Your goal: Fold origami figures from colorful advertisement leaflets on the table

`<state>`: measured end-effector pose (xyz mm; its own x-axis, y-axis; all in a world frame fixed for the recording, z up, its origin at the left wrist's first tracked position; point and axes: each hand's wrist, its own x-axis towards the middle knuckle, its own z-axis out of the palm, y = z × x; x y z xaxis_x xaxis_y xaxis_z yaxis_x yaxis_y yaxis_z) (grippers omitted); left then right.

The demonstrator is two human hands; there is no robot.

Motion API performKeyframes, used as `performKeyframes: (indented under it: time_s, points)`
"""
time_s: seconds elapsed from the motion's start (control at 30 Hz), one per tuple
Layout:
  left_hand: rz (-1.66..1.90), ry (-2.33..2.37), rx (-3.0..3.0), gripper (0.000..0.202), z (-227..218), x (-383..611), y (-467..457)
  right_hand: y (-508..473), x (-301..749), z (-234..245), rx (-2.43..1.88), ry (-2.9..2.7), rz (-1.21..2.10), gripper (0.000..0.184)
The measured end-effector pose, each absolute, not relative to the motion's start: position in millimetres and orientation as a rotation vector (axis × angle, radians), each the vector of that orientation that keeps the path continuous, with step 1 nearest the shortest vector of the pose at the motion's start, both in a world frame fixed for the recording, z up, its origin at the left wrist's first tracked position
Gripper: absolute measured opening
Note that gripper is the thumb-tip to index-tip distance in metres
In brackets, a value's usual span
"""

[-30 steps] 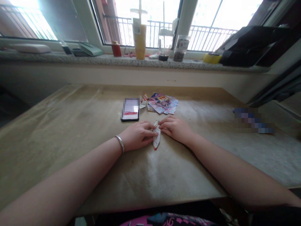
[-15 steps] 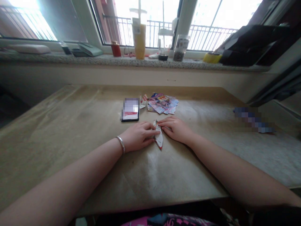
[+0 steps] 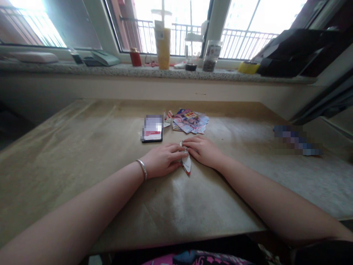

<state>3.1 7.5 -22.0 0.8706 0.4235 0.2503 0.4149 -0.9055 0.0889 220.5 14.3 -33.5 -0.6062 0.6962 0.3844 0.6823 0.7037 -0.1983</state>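
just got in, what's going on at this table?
A person works with both bare hands on a brown table. The left hand and right hand pinch a small folded paper piece against the tabletop, fingertips meeting at its upper end. A phone and a pile of printed paper scraps lie just beyond the hands.

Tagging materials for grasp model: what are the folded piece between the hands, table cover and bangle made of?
Folded piece: likely glossy printed paper; sharp creases, colour print.
Table cover: brown matte paper, probably; wrinkles and fold lines.
Bangle: seemingly polished silvery metal; bright glints.
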Motion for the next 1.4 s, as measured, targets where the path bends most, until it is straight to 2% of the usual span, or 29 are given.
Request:
performKeyframes:
  time_s: [0.57, 0.7, 0.93, 1.4]
  points:
    - [0.322, 0.745, 2.993, 0.035, -22.1, 5.1, 6.7, 22.3, 219.4, -39.1, -1.207, -2.495, -0.044, 0.036]
    - [0.34, 0.756, 2.968, 0.034, -22.4, 3.3, 5.9, 21.6, 220.3, -39.3, -1.181, -2.447, -0.003, 0.032]
    - [0.373, 0.728, 2.952, 0.035, -21.7, 0.8, 8.3, 12.5, 223.4, -35.5, -1.043, -2.409, 0.154, 0.014]
    - [0.35, 0.703, 2.921, 0.028, -13.0, -5.8, 12.2, 0.3, 220.3, -25.9, -1.119, -2.489, 0.069, 0.009]
